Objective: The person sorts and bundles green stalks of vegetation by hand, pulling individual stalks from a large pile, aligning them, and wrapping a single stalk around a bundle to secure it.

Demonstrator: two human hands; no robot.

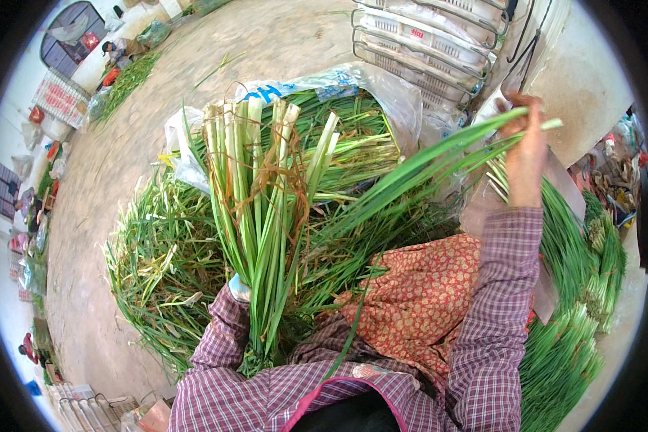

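Note:
A thick bunch of garlic chives (259, 232) stands in front of my chest, pale stalk ends upward, with dry brown leaves tangled among them. My left hand (240, 288) is around its lower part; most of the hand is hidden behind the stalks, and a pale covering shows at the wrist. Raised out to the right, my right hand (525, 132) grips a few long green chives (426, 170). Their pale ends poke out past my fingers, while the leaves trail down left toward the bunch. The right hand is slightly blurred.
Loose chives and trimmings (162, 259) are heaped at left. Behind the bunch lies a plastic bag (399, 102) of chives. White plastic crates (421, 48) are stacked at upper right. Tied chive bundles (559, 367) lie at right. Several people sit along the far left wall.

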